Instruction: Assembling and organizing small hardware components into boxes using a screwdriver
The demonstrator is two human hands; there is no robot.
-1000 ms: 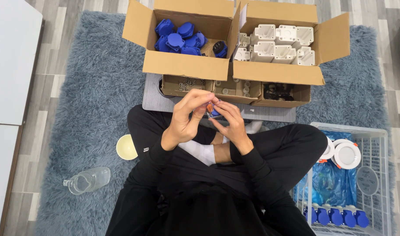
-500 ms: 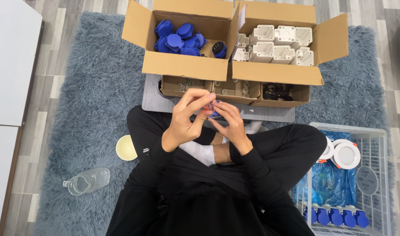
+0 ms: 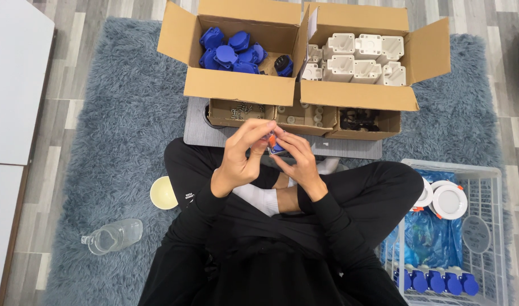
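I sit cross-legged on a grey shaggy rug (image 3: 118,130). Both hands meet in front of me over my lap. My left hand (image 3: 245,156) and my right hand (image 3: 296,158) pinch a small blue part with an orange bit (image 3: 272,143) between the fingertips. Most of the part is hidden by my fingers. Just beyond my hands stand three small open cardboard trays (image 3: 305,116) of small fittings on a grey board (image 3: 350,148).
Behind the trays are two open cardboard boxes: the left box (image 3: 231,85) holds blue parts (image 3: 228,51), the right box (image 3: 358,95) white parts (image 3: 358,56). A white wire basket (image 3: 497,226) at right holds round white discs, blue bags and blue parts. A clear bottle (image 3: 112,236) and a cream bowl (image 3: 164,192) lie at left.
My hands stay together on the small part; the fingers have shifted only slightly. Nothing else has moved.
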